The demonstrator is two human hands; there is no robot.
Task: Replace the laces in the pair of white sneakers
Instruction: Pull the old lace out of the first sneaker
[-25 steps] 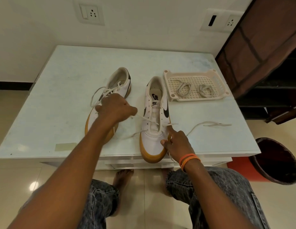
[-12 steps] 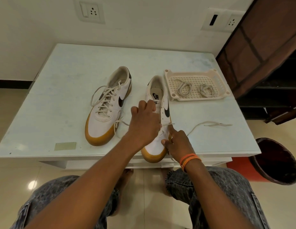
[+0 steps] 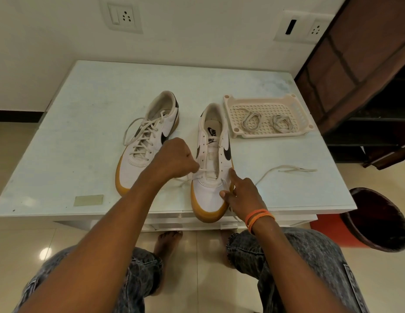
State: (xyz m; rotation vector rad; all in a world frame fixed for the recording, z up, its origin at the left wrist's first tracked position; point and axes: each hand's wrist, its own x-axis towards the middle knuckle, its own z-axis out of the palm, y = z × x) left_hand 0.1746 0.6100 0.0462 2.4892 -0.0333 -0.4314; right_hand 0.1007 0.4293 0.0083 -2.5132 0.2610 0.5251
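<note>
Head view. The counter (image 3: 68, 141) carries both sneakers, a perforated tray (image 3: 301, 114) at its far right, and a small tan label (image 3: 88, 200) near its front edge.

The left sneaker (image 3: 149, 145) lies fully laced and untouched. It was half hidden by the left hand (image 3: 174, 160) a second ago and is now in plain view, that hand having crossed to the right sneaker (image 3: 210, 177).

The right sneaker stands toe toward the person at the counter's front edge. Its upper eyelets are bare, and only the lowest row near the toe carries a lace (image 3: 285, 170), whose free end trails to the right across the counter.

The left hand is curled tight, its fingers pinching the lace where it crosses the lowest eyelets; half a second ago the fingers were spread above the tongue.

The right hand (image 3: 241, 195) has kept its place against the toe side, thumb and curled fingers gripping the sneaker and what appears to be the lace, index finger laid along the eyelet edge.

Two coiled laces (image 3: 251, 120) (image 3: 281, 123) wait in the tray.

Judgement: the old lace is on its last crossing, so this shoe is nearly stripped; the left sneaker has not been started, and relacing has yet to begin.
</note>
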